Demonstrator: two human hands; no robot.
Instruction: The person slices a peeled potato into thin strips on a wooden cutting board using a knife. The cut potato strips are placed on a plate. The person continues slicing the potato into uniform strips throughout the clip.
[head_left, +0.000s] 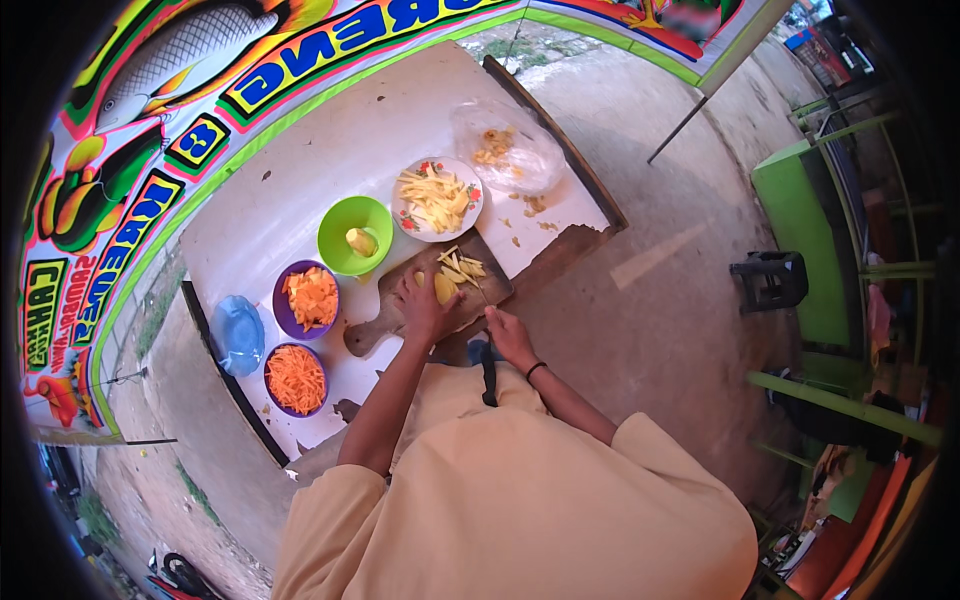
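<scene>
A wooden cutting board with a rounded handle lies at the table's near edge. On it are potato slices and, farther right, cut potato sticks. My left hand rests over the board with its fingers spread, the fingertips at the slices. Whether it presses on one cannot be made out. A knife is gripped in my right hand, its thin blade reaching over the board beside the sticks. Behind the board, a floral plate holds a pile of potato sticks, and a green bowl holds a peeled potato.
Purple bowls of orange chunks and orange shreds stand at left, beside a blue plastic item. A clear plastic bag with peelings lies far right. A printed banner hangs beyond the table; a dark stool stands right.
</scene>
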